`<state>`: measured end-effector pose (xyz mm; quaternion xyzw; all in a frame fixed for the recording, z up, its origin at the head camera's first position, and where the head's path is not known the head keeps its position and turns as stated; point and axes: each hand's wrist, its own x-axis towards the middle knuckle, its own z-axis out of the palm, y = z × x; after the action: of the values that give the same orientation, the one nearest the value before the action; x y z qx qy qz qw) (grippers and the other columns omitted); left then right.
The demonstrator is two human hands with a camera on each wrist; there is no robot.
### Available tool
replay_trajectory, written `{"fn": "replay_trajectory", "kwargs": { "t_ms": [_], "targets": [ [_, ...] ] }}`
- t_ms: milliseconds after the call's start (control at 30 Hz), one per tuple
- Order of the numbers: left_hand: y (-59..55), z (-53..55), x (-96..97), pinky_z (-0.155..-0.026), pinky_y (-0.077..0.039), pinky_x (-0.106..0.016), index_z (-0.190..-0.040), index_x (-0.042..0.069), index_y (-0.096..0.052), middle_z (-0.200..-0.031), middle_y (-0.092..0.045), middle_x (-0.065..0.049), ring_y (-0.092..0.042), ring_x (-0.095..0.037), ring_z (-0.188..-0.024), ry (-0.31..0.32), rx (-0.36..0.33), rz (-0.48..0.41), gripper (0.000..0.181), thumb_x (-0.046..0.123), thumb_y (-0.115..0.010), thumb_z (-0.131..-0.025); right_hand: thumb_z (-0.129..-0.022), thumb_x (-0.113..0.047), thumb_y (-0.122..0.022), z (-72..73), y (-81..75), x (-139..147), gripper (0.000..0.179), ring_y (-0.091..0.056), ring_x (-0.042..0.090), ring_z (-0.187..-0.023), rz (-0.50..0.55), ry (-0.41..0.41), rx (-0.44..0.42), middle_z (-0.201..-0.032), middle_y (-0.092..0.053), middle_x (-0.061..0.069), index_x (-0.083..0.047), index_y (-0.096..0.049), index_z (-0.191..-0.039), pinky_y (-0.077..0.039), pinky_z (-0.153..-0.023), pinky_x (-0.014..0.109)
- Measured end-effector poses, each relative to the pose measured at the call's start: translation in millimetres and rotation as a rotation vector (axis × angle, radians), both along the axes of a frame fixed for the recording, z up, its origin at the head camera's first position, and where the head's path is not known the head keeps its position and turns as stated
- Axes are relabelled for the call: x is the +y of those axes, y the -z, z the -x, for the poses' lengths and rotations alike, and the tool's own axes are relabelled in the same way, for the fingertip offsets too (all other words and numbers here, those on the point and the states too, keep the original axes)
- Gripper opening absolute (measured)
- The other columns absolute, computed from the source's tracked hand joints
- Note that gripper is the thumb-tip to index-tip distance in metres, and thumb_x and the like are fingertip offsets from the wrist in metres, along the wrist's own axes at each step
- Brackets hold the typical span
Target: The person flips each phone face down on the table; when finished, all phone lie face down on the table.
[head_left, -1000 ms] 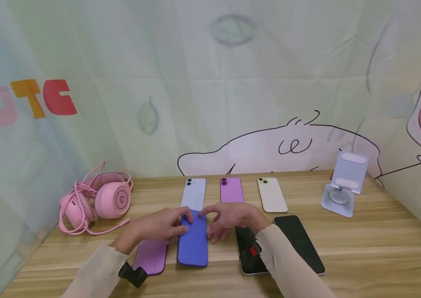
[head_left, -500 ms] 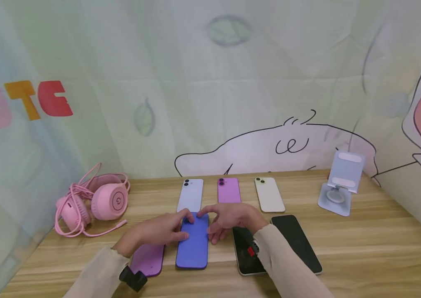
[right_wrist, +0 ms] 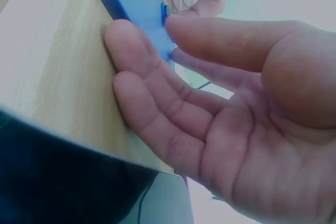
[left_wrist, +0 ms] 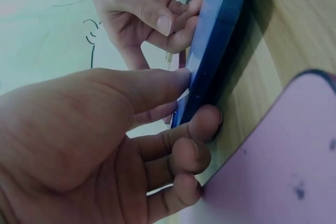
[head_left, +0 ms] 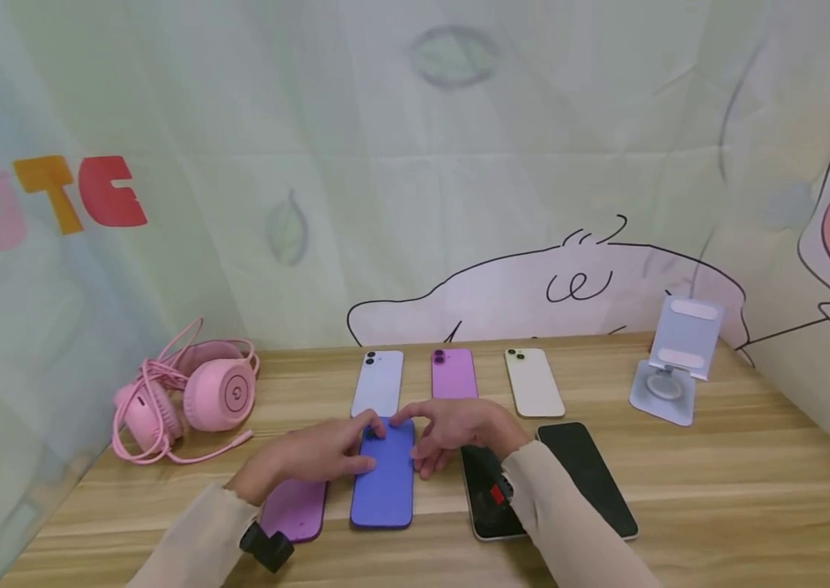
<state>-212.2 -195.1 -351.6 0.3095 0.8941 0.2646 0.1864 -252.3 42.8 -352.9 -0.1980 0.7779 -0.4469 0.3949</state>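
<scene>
A blue phone (head_left: 383, 494) lies back up in the middle of the table, its camera end away from me. My left hand (head_left: 315, 449) holds it near that end: thumb on its back, index at the top, another fingertip low against the side edge, as the left wrist view shows on the blue phone (left_wrist: 218, 24). My right hand (head_left: 459, 429) touches the top right corner with its index extended. In the right wrist view, its other fingers (right_wrist: 136, 90) rest beside the phone's edge. Under my left forearm a purple phone (head_left: 293, 510) is partly hidden.
Behind stand-in rows lie a pale blue phone (head_left: 378, 384), a pink phone (head_left: 453, 376) and a cream phone (head_left: 535, 384). Dark-screened phones (head_left: 587, 469) flank my right forearm. Pink headphones (head_left: 220, 396) with a coiled cable sit left; a phone stand (head_left: 687, 331) is at right.
Both hands stay at the blue phone's top end. The left index and thumb shift slightly on it, baring its camera corner; the rest moves only with the camera view.
</scene>
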Motion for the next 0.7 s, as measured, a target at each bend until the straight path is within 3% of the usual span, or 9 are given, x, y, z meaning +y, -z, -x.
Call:
{"fn": "replay_trajectory", "kwargs": {
  "t_ms": [700],
  "targets": [
    [2.2,1.3,-1.3,-0.057,-0.036,-0.024,-0.125,0.011,-0.048,-0.075,-0.052,0.003,-0.047,-0.009,-0.063,0.011,-0.007,0.026,0.036,0.019,-0.068,-0.096,-0.097,-0.001,-0.061,-2.2,-1.2,0.1,0.046,-0.07,0.023,-0.074,0.001,0.005,0.003,-0.089,-0.07,0.016,-0.013,-0.053,-0.141,-0.058,-0.073,0.035]
  ]
}}
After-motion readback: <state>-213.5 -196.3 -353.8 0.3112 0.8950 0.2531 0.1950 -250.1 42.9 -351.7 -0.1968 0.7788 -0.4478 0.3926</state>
